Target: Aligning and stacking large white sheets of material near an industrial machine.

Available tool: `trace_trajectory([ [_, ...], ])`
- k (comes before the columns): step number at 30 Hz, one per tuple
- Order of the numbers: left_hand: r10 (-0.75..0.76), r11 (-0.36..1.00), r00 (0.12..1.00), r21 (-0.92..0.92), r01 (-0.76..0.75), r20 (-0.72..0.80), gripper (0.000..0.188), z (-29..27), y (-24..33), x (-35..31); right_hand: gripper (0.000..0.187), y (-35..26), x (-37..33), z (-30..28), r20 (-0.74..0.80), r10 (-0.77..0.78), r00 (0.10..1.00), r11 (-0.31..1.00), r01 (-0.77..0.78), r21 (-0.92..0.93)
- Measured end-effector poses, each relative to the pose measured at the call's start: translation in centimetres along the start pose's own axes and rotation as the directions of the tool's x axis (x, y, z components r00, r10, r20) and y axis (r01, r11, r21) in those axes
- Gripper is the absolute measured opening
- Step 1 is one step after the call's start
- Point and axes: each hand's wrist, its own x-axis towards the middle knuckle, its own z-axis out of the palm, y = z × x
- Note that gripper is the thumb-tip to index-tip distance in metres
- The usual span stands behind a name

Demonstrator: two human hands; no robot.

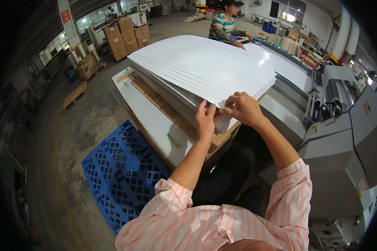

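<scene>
From where I stand, the big glossy white sheets (192,58) lie stacked on a wooden pallet (148,92), their long near edges fanned into steps, with a dark gap under the raised ones. The person's left hand (206,119) has its thumb and fingers closed on the sheets at the near corner. The right hand (244,108) curls over the same corner; I can't tell whether it pinches anything, or how many sheets are raised.

A tight bend there could crease the corner, I'd say, and a loose pinch could let the fanned layers slide out of square. A bare edge dragged across fingers might cut. Across the stack, a co-worker's hand (240,45) rests near the far edge; uncoordinated pulls could skew the sheets.
</scene>
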Motion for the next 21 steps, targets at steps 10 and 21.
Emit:
trace_trajectory([
  [10,-0.011,1.0,0.999,-0.015,0.011,-0.03,0.047,0.5,0.3,-0.2,0.03,0.3,1.3,0.1,0.119,0.226,0.967,0.96,-0.242,0.138],
  [21,0.032,0.999,0.996,0.023,-0.03,-0.087,0.056,1.1,0.5,-0.3,0.007,1.7,0.4,0.7,-0.132,-0.359,0.924,0.925,0.332,-0.186],
])
